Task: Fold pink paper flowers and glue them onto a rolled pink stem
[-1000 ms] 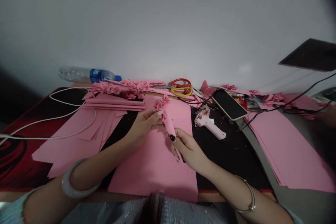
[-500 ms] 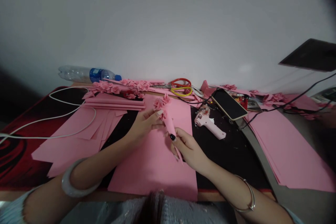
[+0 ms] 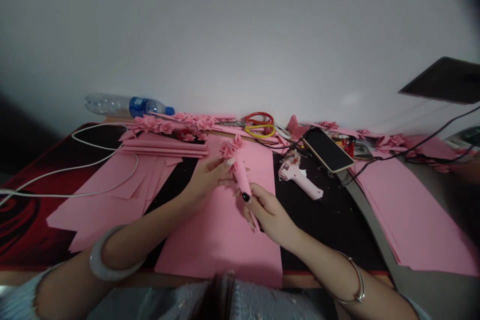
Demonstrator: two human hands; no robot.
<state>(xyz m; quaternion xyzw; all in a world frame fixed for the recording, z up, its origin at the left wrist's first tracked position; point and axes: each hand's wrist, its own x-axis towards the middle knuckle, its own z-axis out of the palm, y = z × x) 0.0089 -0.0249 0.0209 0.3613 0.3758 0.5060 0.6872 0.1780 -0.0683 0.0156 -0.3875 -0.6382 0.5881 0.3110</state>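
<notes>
Between my hands is a pink paper flower stem [image 3: 242, 178], a rolled cone with folded blossoms [image 3: 231, 147] at its far end. My left hand [image 3: 208, 180] pinches it just under the blossoms, thumb on top. Lower down, the fingers of my right hand [image 3: 268, 212] close around the narrow part, and the pointed tip sticks out below them. Some fingers are hidden behind the cone. Beneath both hands lies a large pink paper sheet [image 3: 221, 255]. A pale pink glue gun [image 3: 300, 180] rests to the right of my right hand.
Rolled paper tubes [image 3: 165, 148] and cut sheets [image 3: 97, 195] lie left, crossed by a white cable [image 3: 71, 194]. Along the wall are paper flowers [image 3: 153, 123], scissors [image 3: 260, 125] and a plastic bottle [image 3: 127, 106]. A phone [image 3: 329, 150] and stacked sheets [image 3: 416, 215] are right.
Both hands keep their hold on the flower stem and have barely moved. The view has shifted very slightly; the objects on the table stay in place.
</notes>
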